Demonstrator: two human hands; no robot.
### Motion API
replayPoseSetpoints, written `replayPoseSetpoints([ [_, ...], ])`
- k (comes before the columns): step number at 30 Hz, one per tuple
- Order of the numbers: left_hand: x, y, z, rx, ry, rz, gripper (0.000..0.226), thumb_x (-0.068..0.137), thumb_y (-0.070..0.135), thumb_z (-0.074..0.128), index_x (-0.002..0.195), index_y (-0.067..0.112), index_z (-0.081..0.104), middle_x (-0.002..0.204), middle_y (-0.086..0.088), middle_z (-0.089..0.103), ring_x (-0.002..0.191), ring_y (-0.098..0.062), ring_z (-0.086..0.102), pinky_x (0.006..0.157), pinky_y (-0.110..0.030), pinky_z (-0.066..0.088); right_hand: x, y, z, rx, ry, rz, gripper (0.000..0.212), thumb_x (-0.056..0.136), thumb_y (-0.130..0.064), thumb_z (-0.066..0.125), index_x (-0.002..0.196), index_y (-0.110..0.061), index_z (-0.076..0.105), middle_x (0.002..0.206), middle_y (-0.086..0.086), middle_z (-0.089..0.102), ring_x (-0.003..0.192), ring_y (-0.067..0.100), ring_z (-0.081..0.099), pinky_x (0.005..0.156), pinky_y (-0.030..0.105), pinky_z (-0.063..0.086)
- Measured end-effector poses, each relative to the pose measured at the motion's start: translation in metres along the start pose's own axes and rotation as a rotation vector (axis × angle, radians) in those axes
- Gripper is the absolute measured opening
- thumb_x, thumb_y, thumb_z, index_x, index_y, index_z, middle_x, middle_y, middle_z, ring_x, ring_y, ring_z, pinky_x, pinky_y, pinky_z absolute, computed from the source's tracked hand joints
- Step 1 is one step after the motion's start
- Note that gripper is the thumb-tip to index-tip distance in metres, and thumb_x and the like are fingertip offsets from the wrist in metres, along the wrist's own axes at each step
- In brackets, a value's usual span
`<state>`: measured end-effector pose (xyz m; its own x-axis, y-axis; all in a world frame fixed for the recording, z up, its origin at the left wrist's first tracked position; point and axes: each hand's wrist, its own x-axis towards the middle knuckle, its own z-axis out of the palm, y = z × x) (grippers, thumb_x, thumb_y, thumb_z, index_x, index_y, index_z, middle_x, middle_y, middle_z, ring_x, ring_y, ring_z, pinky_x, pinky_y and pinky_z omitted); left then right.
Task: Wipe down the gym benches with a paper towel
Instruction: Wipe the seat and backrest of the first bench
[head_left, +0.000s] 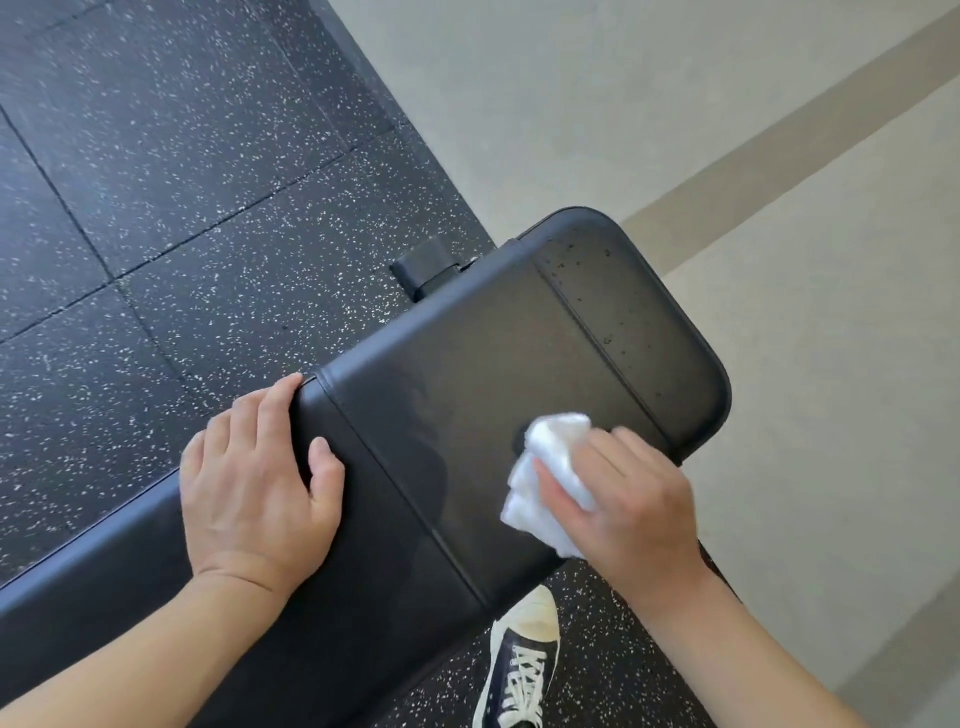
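Overhead, right hand (626, 499) palm-down on paper towel (540, 467), left hand (254, 483) on bench (467, 364) edge.

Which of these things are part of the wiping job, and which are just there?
Part of the job:
bench
paper towel
right hand, gripping the towel
left hand, resting on the bench edge

Just there:
shoe
speckled floor
wall

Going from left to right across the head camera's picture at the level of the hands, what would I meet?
Speckled floor → left hand, resting on the edge of the bench pad → paper towel → right hand, holding that towel on the pad → pale wall.
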<state>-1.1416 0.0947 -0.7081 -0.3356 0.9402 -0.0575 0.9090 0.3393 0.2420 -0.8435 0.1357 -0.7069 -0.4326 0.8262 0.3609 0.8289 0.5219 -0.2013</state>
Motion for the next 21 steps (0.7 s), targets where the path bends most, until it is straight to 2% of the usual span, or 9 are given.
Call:
replayPoseSetpoints([
  [2,0.0,0.0,0.001,-0.003,0.0,0.002,0.061,0.091,0.039,0.04,0.145,0.011,0.05,0.129,-0.015,0.06,0.112,-0.04,0.053,0.101,-0.055,0.037,-0.012,0.007,-0.009,0.039,0.003,0.066,0.035,0.096,-0.021,0.071,0.074,-0.02,0.043,0.068,0.0,0.039,0.066,0.015,0.025,0.062,0.025,0.023],
  [5,0.0,-0.002,0.0,-0.005,-0.003,0.002,0.061,0.091,0.039,0.04,0.145,0.011,0.049,0.129,-0.015,0.06,0.113,-0.04,0.053,0.101,-0.054,0.037,0.006,0.005,0.005,-0.009,0.02,0.093,0.038,0.099,-0.025,0.066,0.065,-0.014,0.051,0.064,0.002,0.044,0.068,0.015,0.024,0.06,0.029,0.028],
  [7,0.001,-0.002,0.0,-0.007,-0.006,-0.002,0.061,0.091,0.039,0.04,0.145,0.012,0.049,0.129,-0.014,0.06,0.114,-0.039,0.052,0.102,-0.054,0.037,0.039,-0.004,0.022,-0.026,0.072,0.141,0.034,0.099,-0.025,0.063,0.068,-0.014,0.056,0.064,0.004,0.049,0.061,0.021,0.035,0.055,0.035,0.035],
  [10,0.0,-0.003,0.001,-0.003,-0.016,-0.006,0.061,0.092,0.039,0.039,0.145,0.012,0.048,0.128,-0.015,0.059,0.113,-0.04,0.052,0.102,-0.056,0.038,0.106,-0.025,0.042,0.052,0.115,0.226,0.018,0.09,-0.025,0.065,0.074,-0.017,0.065,0.065,0.003,0.06,0.058,0.029,0.054,0.051,0.035,0.041],
  [13,-0.001,-0.002,0.001,-0.002,-0.023,-0.018,0.061,0.092,0.039,0.039,0.146,0.012,0.047,0.13,-0.015,0.057,0.114,-0.041,0.05,0.102,-0.058,0.038,0.168,-0.049,0.062,0.038,0.005,0.245,0.027,0.088,-0.037,0.049,0.088,-0.024,0.073,0.071,-0.001,0.065,0.067,0.027,0.061,0.055,0.032,0.032],
  [16,-0.001,0.003,-0.001,-0.006,-0.035,-0.033,0.06,0.092,0.038,0.038,0.146,0.013,0.046,0.131,-0.016,0.056,0.114,-0.042,0.05,0.101,-0.059,0.038,0.188,-0.059,0.075,-0.026,-0.17,0.233,0.022,0.093,-0.046,0.054,0.103,-0.033,0.069,0.086,-0.005,0.068,0.082,0.021,0.063,0.061,0.031,0.03],
  [18,-0.001,0.005,-0.002,-0.002,-0.04,-0.038,0.061,0.092,0.038,0.037,0.146,0.013,0.046,0.131,-0.018,0.057,0.114,-0.043,0.05,0.1,-0.06,0.039,0.179,-0.06,0.072,0.048,-0.164,0.233,0.017,0.09,-0.043,0.062,0.095,-0.028,0.07,0.086,-0.003,0.069,0.08,0.022,0.062,0.062,0.031,0.032],
  [21,-0.001,0.007,-0.003,-0.005,-0.046,-0.041,0.063,0.091,0.039,0.035,0.146,0.011,0.046,0.132,-0.02,0.057,0.114,-0.045,0.051,0.099,-0.061,0.04,0.136,-0.067,0.056,0.201,-0.028,0.155,0.014,0.079,-0.029,0.074,0.074,-0.018,0.068,0.073,0.004,0.066,0.065,0.027,0.056,0.055,0.031,0.038],
])
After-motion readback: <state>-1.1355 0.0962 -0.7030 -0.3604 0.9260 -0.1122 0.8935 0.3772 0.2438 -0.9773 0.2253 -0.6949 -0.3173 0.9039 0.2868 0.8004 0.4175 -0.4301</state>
